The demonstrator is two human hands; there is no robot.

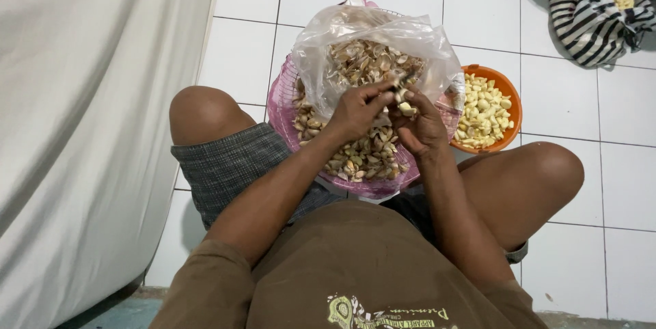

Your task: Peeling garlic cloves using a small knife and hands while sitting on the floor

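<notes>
The left hand (355, 112) and right hand (418, 124) are close together, pinching one small pale garlic clove (406, 107) over the round pink plastic basket (283, 118). At two o'clock, the round orange bowl (509, 90) looks about full of peeled cloves. Many unpeeled ones are left in the basket.

Glossy white tiled floor (574, 185), clear crinkled plastic bag (342, 35), pink plastic mesh basket (281, 116), smooth orange plastic bowl (509, 90), matt white cloth (89, 110), woven checked shorts (225, 165), dry papery husks (365, 62)
</notes>
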